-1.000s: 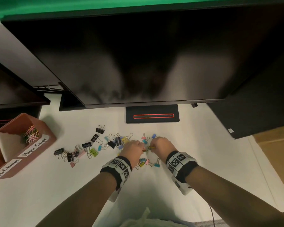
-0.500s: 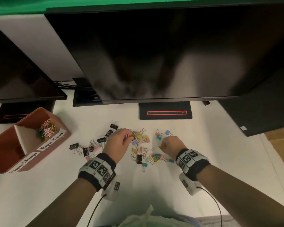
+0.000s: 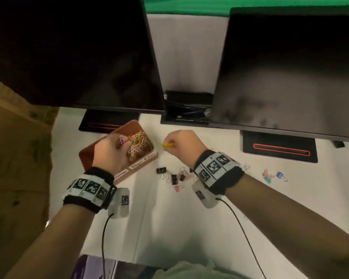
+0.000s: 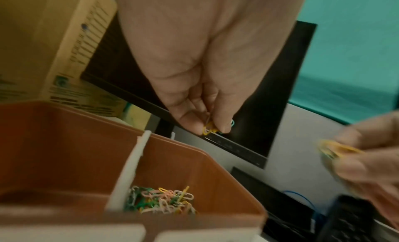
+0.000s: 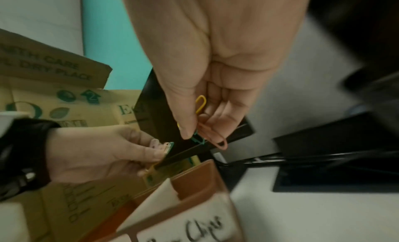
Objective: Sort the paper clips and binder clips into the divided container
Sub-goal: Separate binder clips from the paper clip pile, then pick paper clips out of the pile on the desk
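- Half a second ago both hands were down among the scattered clips; now the left hand [image 3: 109, 152] is over the divided container [image 3: 85, 156] and the right hand [image 3: 184, 147] is just beside it, on its right.
- Nearest on the tabletop, behind the right wrist, lie the binder clips [image 3: 172, 177], black and pastel, with a few more [image 3: 273, 176] towards the right edge. None looks sorted yet.
- The left hand pinches a few paper clips [image 4: 210, 128] above the compartment labelled for them, where a coloured heap [image 3: 138, 146] already sits beside the white divider [image 4: 131, 168].
- The right hand grips its own small bunch [image 5: 201, 124] of yellow, green and pink clips, not yet over the rim.
- The step in hand looks like dropping paper clips; next, the left fingers need to loosen over that compartment, then the right hand must cross the rim.
- The other compartment is largely hidden by the left hand.
- Farther back, two dark monitors [image 3: 290, 73] overhang the tabletop, and a cardboard box [image 3: 18, 158] stands at the left edge; neither blocks the drop.
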Demonstrator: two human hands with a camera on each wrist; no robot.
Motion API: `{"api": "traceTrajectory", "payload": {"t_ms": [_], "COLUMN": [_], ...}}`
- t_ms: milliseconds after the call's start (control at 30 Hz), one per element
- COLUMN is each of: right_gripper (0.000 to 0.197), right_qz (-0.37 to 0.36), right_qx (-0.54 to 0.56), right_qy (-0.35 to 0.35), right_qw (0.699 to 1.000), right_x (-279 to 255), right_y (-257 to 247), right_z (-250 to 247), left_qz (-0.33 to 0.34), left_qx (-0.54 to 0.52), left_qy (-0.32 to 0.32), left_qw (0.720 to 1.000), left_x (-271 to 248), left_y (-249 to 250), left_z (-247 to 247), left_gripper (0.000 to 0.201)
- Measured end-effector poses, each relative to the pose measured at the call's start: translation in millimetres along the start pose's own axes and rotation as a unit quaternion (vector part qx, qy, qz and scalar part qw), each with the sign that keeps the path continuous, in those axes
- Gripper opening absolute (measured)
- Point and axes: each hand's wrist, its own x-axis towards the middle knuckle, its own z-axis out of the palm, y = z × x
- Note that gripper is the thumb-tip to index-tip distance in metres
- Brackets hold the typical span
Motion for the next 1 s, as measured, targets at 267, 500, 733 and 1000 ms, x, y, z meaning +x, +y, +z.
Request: {"api": "traceTrajectory", "payload": {"t_ms": [267,500,733,1000], "right_gripper": [0.032,0.020,0.020,0.049], "right_qz": [0.054,-0.029,0.162,0.253], "right_qx": [-0.045,0.072,-0.034,-0.046], "right_qy": [-0.064,0.028,0.089,-0.016], "right_qw": [0.995,0.997,0.982,0.966], "right_x": [89.8,16.8,-107.4,-142.3], "right_y": [-52.2,-1.7,131.1,196.1], "right_z": [63.7,30.7,-10.8,-21.2], "left_qz": [-0.045,0.100,0.183,0.239], "left_qx": [-0.037,-0.153,-0.186,-0.063], "left_qy": [-0.101,-0.131,-0.213,-0.290], "left_qw": [0.993,0.974,0.941,0.925], "left_x": [39.2,19.1,-25.8,-78.6], "left_y": [-35.3,-3.2,81.1,157.7], "left_z": [4.8,27.1,98.9,193.3], "left_gripper": [0.028,0.024,0.018,0.041]}}
